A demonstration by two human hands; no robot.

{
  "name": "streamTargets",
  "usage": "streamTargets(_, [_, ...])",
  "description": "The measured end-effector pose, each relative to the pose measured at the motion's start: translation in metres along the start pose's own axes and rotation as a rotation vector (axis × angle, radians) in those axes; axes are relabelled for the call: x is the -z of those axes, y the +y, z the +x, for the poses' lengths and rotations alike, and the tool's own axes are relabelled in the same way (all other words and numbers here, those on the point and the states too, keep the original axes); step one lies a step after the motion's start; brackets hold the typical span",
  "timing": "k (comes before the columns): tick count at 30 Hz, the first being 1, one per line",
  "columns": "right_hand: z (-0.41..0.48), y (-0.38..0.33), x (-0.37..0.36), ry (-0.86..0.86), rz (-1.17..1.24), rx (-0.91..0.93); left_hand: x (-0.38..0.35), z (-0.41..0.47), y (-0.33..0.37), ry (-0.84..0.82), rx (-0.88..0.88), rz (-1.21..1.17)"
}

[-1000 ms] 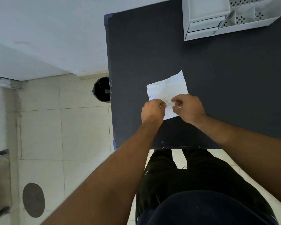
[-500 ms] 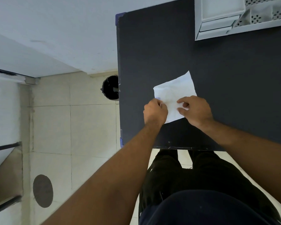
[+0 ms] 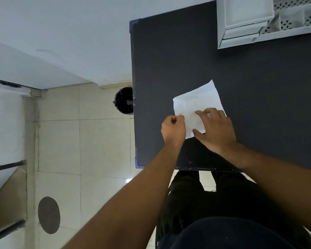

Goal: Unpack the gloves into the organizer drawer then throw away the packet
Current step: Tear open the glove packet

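Opening is in hand: near the worktop's front left corner, the left hand pinches the white packet's edge while the right hand presses it flat, fingers spread, and next likely comes a tear to reach the gloves.
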State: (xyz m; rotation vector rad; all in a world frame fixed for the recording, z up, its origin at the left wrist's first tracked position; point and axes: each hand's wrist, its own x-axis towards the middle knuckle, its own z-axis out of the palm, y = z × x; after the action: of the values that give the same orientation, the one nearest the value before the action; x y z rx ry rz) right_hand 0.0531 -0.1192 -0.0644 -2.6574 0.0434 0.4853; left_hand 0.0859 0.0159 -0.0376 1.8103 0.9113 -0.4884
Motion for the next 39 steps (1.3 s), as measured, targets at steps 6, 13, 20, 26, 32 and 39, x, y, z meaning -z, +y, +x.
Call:
streamTargets(6, [-0.004,-0.009,0.001,-0.125,-0.033,0.016,0.013,0.005,0.028,-0.29,0.298,-0.591])
streamTargets(13, [0.018,-0.022,0.046,0.081,0.34,-0.077,0.023,0.0,0.072,-0.537,0.223,-0.757])
streamTargets(20, [0.028,-0.043,0.102,0.03,1.279,-0.425,0.025,0.003,0.083,-0.238,0.167,-0.096])
streamTargets(26, [0.015,-0.029,0.104,-0.153,1.822,-0.597,0.03,-0.003,0.059,-0.488,0.382,-0.161])
streamTargets(32, [-0.003,0.003,0.083,-0.165,1.809,-0.744,0.028,0.003,0.038,-0.223,0.171,-0.195])
streamTargets(39, [-0.009,0.028,0.071,0.002,1.71,-0.975,0.035,-0.001,0.054,-0.121,-0.166,-0.03])
